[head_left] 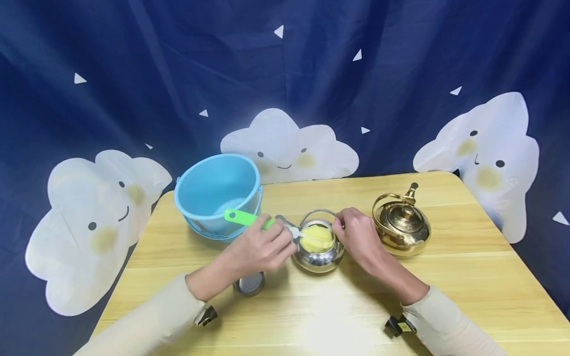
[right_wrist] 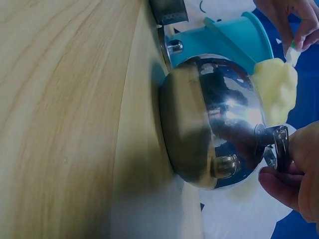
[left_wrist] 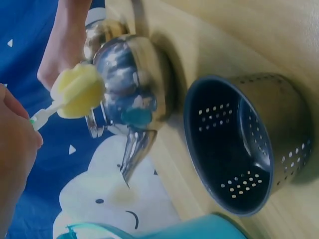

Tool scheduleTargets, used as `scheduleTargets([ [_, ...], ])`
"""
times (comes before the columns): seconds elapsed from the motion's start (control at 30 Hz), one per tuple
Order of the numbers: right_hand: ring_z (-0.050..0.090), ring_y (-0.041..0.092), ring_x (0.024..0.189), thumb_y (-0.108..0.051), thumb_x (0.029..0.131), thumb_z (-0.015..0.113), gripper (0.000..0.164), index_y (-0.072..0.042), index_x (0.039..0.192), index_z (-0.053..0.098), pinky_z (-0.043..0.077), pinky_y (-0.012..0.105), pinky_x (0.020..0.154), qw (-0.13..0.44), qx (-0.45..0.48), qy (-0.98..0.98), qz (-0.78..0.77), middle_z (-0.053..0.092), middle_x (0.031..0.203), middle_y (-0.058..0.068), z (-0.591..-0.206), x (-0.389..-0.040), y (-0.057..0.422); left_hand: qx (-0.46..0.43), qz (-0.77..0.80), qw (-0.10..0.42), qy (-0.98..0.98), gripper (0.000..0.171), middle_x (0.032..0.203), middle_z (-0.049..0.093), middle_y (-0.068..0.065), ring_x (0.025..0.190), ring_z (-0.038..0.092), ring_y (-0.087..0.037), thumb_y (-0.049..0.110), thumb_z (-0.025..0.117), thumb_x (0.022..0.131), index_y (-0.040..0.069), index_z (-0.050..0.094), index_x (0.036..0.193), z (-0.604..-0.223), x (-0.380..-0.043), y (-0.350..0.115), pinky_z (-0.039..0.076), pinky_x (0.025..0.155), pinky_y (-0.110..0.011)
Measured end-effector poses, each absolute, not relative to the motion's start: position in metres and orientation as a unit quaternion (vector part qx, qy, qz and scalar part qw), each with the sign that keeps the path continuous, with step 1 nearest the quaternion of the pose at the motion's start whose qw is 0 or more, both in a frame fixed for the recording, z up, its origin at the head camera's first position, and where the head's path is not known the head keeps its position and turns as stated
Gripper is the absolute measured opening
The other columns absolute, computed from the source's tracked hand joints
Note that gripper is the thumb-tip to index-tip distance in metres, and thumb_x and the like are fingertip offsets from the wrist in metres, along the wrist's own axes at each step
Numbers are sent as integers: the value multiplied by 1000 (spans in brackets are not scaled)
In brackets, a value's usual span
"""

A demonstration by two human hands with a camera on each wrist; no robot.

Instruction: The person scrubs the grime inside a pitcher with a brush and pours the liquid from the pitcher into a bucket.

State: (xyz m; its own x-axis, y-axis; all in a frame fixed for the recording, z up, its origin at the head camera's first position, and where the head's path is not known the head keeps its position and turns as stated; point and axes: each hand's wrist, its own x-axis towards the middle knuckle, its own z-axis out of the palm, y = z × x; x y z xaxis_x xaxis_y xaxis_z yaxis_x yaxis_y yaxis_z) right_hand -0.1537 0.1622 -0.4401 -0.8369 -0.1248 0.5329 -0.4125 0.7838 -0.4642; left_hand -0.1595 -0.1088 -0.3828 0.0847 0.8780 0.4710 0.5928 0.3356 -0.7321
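Observation:
My left hand (head_left: 262, 244) grips the green handle (head_left: 242, 216) of a sponge brush with a white neck. Its yellow sponge head (head_left: 317, 238) is over the mouth of a silver teapot (head_left: 318, 259); in the right wrist view the sponge (right_wrist: 275, 89) shows outside the pot, by its opening. My right hand (head_left: 358, 237) pinches the silver teapot's hooped handle near its base (right_wrist: 280, 144). The teapot stands upright on the table, its spout (left_wrist: 134, 154) toward the bucket. Its inside is hidden by the sponge.
A light blue bucket (head_left: 218, 185) stands at the back left. The perforated metal cup (left_wrist: 289, 124) lies below my left forearm. To the right is a lidded gold teapot (head_left: 403, 230). A round metal piece with a knob (right_wrist: 174, 47) rests near the bucket.

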Motion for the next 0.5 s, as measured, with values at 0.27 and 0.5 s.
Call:
scheduleTargets([
  [0.27, 75, 30, 73, 1, 88, 67, 10, 8, 94, 73, 63, 26, 58, 252, 142, -913, 289, 76, 89, 24, -440, -154, 161, -554, 137, 489, -659, 14, 88, 66, -2, 85, 66, -21, 14, 61, 98, 13, 62, 84, -378, -164, -120, 62, 79, -37],
  [0.5, 76, 30, 72, 1, 88, 66, 10, 8, 93, 72, 63, 26, 57, 255, 144, -912, 288, 76, 89, 24, -441, -154, 161, -546, 131, 504, -656, 11, 89, 68, -4, 84, 67, -21, 12, 61, 96, 11, 65, 86, -375, -163, -126, 62, 81, -37],
])
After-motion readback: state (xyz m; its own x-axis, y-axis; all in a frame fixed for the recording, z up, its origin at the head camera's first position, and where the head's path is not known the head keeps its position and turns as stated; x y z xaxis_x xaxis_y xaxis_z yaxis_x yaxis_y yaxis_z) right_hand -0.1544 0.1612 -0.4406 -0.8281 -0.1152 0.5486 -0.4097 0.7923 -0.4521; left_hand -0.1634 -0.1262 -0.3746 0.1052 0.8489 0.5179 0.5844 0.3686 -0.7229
